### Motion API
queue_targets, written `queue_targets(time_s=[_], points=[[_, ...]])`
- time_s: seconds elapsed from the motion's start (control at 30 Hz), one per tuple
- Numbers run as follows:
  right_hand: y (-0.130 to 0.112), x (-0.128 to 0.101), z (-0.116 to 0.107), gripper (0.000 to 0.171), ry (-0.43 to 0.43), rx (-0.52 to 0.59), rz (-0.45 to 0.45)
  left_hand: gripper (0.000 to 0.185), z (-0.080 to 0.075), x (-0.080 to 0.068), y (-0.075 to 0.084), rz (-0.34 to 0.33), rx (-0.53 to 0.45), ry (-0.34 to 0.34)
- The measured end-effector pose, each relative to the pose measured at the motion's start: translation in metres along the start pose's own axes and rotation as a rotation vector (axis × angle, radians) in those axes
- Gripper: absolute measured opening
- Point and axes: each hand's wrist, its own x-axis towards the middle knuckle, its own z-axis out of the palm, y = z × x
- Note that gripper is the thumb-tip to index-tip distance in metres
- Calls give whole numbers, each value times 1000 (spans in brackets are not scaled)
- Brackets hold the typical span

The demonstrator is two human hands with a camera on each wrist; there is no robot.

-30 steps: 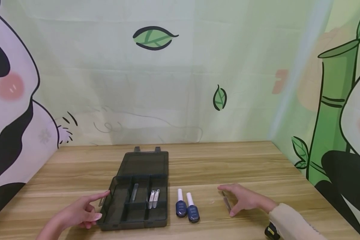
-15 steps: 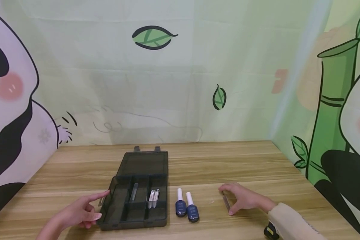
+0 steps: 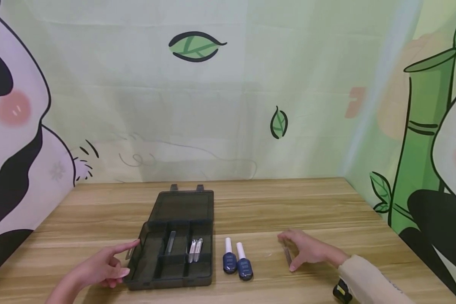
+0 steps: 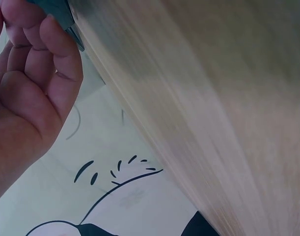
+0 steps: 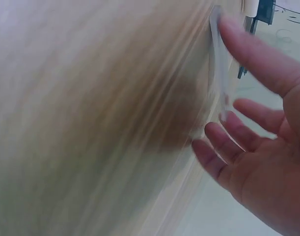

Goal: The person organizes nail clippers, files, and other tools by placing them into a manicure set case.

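Note:
A dark see-through organiser box lies open on the wooden table, its lid folded flat behind it. Its compartments hold nail clippers and a slim file. My left hand rests at the box's left wall, index finger stretched against it; the left wrist view shows that hand beside the box corner. My right hand pinches a thin clear strip by its ends on the table. In the right wrist view the strip spans thumb to fingers.
Two dark blue polish bottles with white caps lie between the box and my right hand. The table ends at printed panda backdrops behind and on both sides. A black and yellow device sits at my right wrist.
My right hand has crept slightly away from me along the strip. The left hand and the box have not moved.

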Motion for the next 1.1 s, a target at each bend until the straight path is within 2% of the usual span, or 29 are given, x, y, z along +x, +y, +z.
queue_targets(time_s=[0.13, 0.33, 0.5, 0.7, 1.1], points=[[1, 2, 1, 67, 82, 87, 15, 70, 0, 0, 1, -4, 8, 1], [2, 6, 2, 42, 208, 223, 3, 71, -1, 1, 1, 0, -1, -5], [0, 8, 2, 30, 276, 350, 49, 69, -1, 0, 0, -1, 2, -4], [-5, 9, 2, 27, 354, 425, 93, 70, -1, 0, 0, -5, -7, -2], [-12, 14, -2, 23, 454, 603, 225, 69, -1, -1, 0, -1, -13, -3]])
